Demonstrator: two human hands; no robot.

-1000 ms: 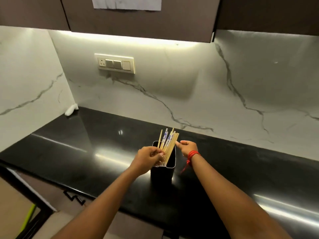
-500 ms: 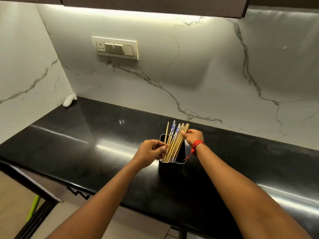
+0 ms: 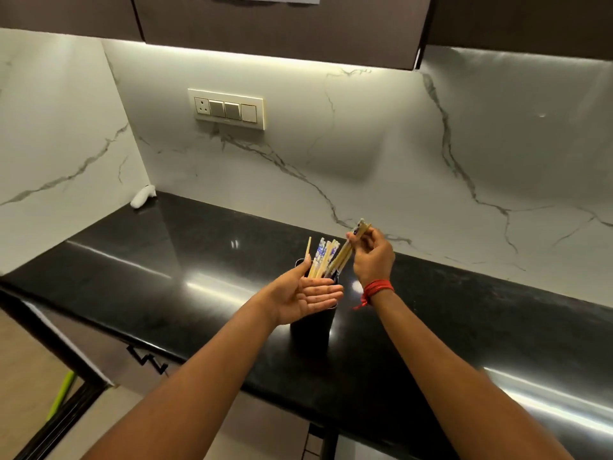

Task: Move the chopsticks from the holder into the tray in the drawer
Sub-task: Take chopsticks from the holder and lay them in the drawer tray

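Note:
A dark holder [image 3: 311, 327] stands on the black countertop [image 3: 166, 267]. Several wooden chopsticks [image 3: 320, 258], some with blue-patterned tops, stick up out of it. My right hand [image 3: 373, 257], with a red thread around the wrist, pinches the upper ends of a few chopsticks [image 3: 346, 249] and has them lifted and tilted, their lower ends still at the holder's mouth. My left hand [image 3: 306, 293] is held flat with the palm up, right in front of the holder's rim, thumb against the sticks. The drawer and tray are out of sight.
A marble backsplash with a switch plate [image 3: 227, 108] runs behind the counter. A small white object [image 3: 142, 195] lies in the back left corner. Dark cabinets hang overhead. A zigzag drawer handle [image 3: 147, 360] shows under the counter's front edge.
My right hand has closed on a few chopsticks and drawn them up and to the right. My left hand has let go and turned palm up in front of the holder.

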